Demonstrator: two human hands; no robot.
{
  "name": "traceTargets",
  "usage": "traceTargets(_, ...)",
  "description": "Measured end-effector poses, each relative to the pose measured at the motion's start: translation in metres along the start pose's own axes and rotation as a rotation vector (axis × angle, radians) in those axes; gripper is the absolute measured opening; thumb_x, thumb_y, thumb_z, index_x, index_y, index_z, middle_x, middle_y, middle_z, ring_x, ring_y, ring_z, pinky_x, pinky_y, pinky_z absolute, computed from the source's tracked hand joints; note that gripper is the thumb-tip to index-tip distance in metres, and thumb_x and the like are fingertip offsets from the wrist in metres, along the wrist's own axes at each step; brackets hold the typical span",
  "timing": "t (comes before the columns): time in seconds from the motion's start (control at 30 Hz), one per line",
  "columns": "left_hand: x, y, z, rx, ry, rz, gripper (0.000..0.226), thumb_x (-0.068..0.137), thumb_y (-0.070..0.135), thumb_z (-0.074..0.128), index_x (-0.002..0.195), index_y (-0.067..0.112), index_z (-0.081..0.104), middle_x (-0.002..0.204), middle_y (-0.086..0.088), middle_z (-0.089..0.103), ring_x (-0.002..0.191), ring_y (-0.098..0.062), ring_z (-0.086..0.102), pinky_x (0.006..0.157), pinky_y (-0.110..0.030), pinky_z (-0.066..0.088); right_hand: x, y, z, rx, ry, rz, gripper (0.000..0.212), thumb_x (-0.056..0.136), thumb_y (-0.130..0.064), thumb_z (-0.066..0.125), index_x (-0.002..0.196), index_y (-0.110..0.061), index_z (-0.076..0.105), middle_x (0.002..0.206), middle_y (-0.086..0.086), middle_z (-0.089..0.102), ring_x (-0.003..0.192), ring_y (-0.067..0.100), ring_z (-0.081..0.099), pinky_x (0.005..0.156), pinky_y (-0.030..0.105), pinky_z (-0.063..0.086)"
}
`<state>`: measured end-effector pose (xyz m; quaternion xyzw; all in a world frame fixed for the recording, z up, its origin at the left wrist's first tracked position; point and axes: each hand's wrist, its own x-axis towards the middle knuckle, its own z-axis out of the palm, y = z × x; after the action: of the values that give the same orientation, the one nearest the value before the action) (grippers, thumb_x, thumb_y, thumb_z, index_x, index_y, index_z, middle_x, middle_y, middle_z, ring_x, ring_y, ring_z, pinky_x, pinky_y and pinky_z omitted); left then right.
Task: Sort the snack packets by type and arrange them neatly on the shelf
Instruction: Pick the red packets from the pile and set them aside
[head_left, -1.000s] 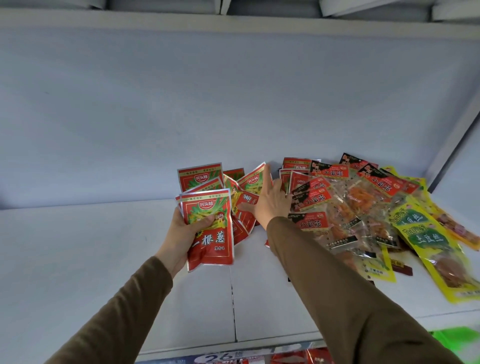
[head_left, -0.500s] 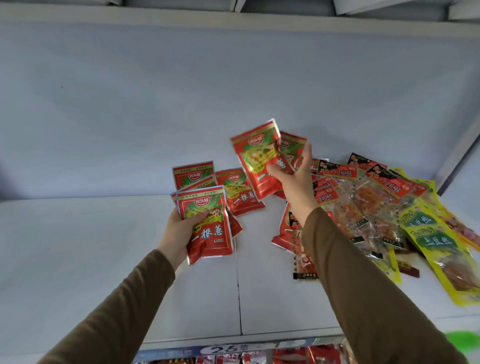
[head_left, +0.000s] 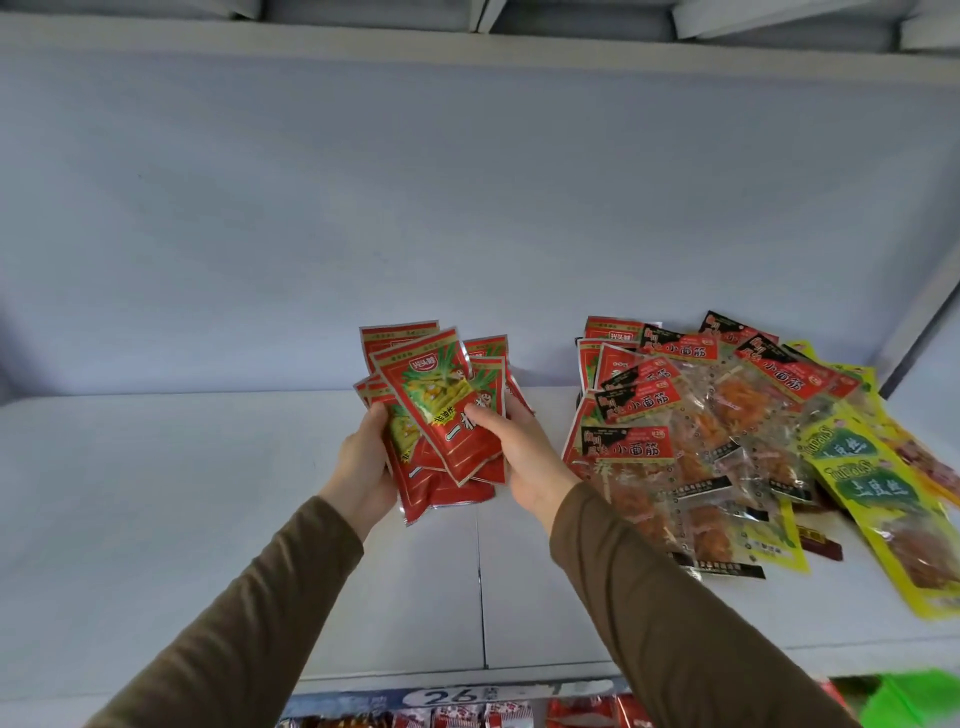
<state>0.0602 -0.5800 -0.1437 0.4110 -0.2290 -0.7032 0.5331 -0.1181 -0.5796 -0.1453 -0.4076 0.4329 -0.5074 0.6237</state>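
A fanned stack of red foil snack packets (head_left: 436, 405) with green and yellow pictures is held above the white shelf (head_left: 182, 493). My left hand (head_left: 363, 467) grips the stack from its left side. My right hand (head_left: 524, 457) holds its right side, thumb pressed on the top packet. To the right lies a mixed pile: clear packets with red and black labels (head_left: 670, 415) holding orange snacks, a few more red foil packets (head_left: 608, 332) at the back, and long yellow packets (head_left: 872, 483) with green labels at the far right.
The shelf's grey back wall (head_left: 467, 208) rises behind the packets and an upper shelf (head_left: 467, 36) hangs overhead. A price strip (head_left: 457, 693) marked 26 runs along the front edge, with more packets on the lower shelf (head_left: 467, 719). A side upright (head_left: 919, 332) bounds the right end.
My right hand lifted red foil packets from the pile and brought them left onto the stack in my left hand. Both hands now hold that stack together.
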Motion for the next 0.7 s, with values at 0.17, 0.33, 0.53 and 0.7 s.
traceTargets(0.17,-0.012,0.003,0.002,0.129,-0.203,0.081,0.076,0.088,0.081,0.041,0.128,0.024,0.070,0.129,-0.014,0.070,0.117,-0.038,0.068,0.092,-0.053,0.058,0.003,0.011,0.017,-0.078,0.033,0.001,0.056,0.082,-0.036,0.083,0.131,-0.040,0.056,0.113,-0.006,0.075,0.099,0.018,0.075,0.090,0.046,0.060)
traceTargets(0.33,-0.015,0.004,-0.005,0.331,-0.099,0.023,0.064,0.078,0.053,0.079,0.131,0.022,0.061,0.112,-0.009,0.078,0.098,-0.031,0.076,0.069,-0.040,0.063,0.003,0.010,0.036,-0.177,-0.035,-0.004,0.029,0.087,-0.044,0.076,0.103,-0.064,0.063,0.102,-0.016,0.075,0.091,0.008,0.075,0.069,0.026,0.061)
traceTargets(0.53,-0.009,0.012,-0.025,0.266,0.051,-0.030,0.059,0.070,0.037,0.088,0.120,0.023,0.062,0.098,-0.008,0.080,0.082,-0.030,0.078,0.056,-0.039,0.062,0.025,-0.003,0.026,-0.251,0.085,0.002,0.032,0.099,-0.057,0.053,0.110,-0.030,0.067,0.113,-0.001,0.074,0.099,0.013,0.072,0.075,0.029,0.051)
traceTargets(0.7,-0.009,0.016,-0.032,0.264,0.078,-0.050,0.064,0.062,0.041,0.089,0.118,0.025,0.062,0.094,-0.007,0.080,0.080,-0.030,0.078,0.053,-0.040,0.060,0.069,-0.012,-0.016,-0.917,0.526,-0.149,0.054,0.092,-0.043,0.069,0.134,-0.013,0.051,0.134,0.009,0.057,0.129,0.031,0.047,0.103,0.043,0.043)
